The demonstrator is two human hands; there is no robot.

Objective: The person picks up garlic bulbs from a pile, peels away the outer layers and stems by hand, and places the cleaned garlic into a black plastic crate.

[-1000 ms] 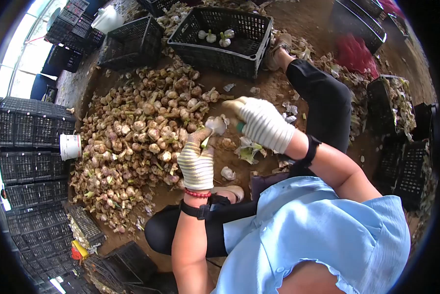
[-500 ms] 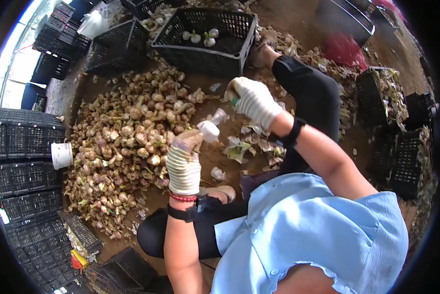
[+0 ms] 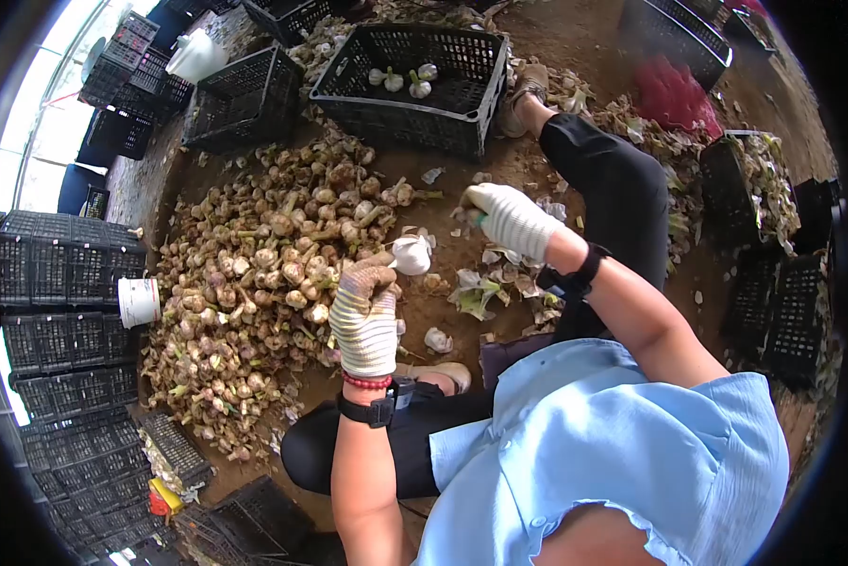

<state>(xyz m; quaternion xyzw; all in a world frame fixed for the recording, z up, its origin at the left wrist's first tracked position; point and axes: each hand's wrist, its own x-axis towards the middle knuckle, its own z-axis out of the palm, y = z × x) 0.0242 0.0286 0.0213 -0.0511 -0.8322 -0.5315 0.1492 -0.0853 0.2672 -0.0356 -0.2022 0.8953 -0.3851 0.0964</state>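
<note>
Garlic bulb [image 3: 411, 255]: pale, held in the air just past the tips of the L hand [image 3: 365, 316], on the side facing the R hand. L thumb + fingers closed on its near edge; most of the bulb sticks out clear of the glove. Long axis hard to read; stem end prob. toward the glove, not confirmed.

R hand [image 3: 511, 219]: farther from body than the bulb, and off to its R; near, not touching. Fingers curled in, w/ a small green item [image 3: 478, 219] at the grip; type n/a, too small + blurred. Key relation: bulb sits betw. the two hands, in contact w/ L only, gap open to R.

Around: garlic pile [image 3: 263, 264] on ground just L of the L hand. Loose peel [image 3: 476, 292] on ground below R hand. Farther out, beyond both hands: black crate [image 3: 395, 123], approx. 4 cleaned bulbs [image 3: 419, 90] inside, toward its L half. White bucket [image 3: 140, 302] at far edge of pile.
</note>
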